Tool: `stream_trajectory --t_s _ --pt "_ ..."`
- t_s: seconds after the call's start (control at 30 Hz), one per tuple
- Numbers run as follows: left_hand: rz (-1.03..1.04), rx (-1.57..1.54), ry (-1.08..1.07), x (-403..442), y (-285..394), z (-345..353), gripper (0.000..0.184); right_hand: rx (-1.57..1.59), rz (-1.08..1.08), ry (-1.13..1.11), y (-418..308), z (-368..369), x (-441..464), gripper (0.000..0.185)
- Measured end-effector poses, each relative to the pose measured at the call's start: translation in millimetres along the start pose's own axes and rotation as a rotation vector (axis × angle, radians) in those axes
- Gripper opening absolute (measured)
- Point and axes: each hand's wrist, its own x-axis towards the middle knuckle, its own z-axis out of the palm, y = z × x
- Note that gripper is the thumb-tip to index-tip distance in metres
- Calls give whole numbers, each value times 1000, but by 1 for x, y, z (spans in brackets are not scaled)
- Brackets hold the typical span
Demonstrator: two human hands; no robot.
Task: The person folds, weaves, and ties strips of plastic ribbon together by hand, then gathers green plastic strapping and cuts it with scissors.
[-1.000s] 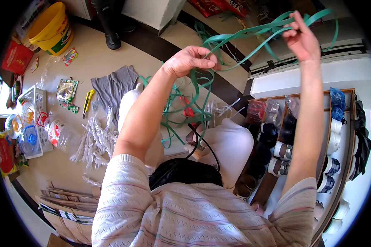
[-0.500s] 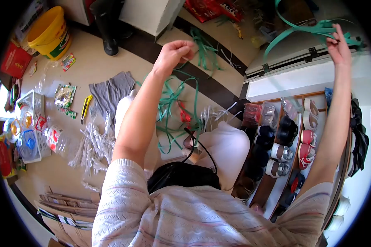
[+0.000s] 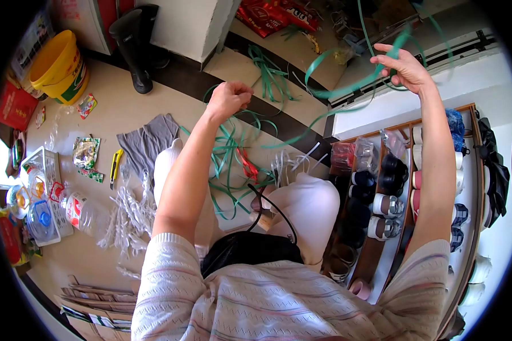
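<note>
Green plastic strapping (image 3: 347, 91) arcs through the air in loose, partly blurred loops by my right hand (image 3: 407, 71). That hand is raised at the upper right with its fingers spread, the strap running across them. My left hand (image 3: 230, 99) is closed in a pinch around the green strap, though the exact grip is hidden by the fingers. Below it, a tangle of green strapping (image 3: 224, 150) lies between my knees, with a red strip (image 3: 247, 165) among it. Another green bundle (image 3: 264, 68) rests on the floor beyond my left hand.
A shoe rack (image 3: 375, 250) stands at right. On the left floor are a grey cloth (image 3: 148, 142), a yellow cutter knife (image 3: 116, 165), white plastic strips (image 3: 132, 213), a plastic bottle (image 3: 77, 207), a white basket (image 3: 54, 165) and a yellow bucket (image 3: 60, 68). Black boots (image 3: 133, 57) stand behind.
My right hand has moved left, its fingers spreading, and the strapping bunched there now swings in loose loops. My left hand has shifted slightly down and left, still closed.
</note>
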Motion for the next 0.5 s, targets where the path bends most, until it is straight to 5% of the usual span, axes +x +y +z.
stream_trajectory --t_s 0.2,0.4,0.5 --pt "-10 76 -37 -18 -10 -3 21 165 -102 215 21 7 5 20" --pt "-3 273 -26 -54 -26 -14 25 302 -229 91 26 56 -45 23" --pt "110 218 156 -76 -31 -14 25 290 -284 -43 36 79 -76 24"
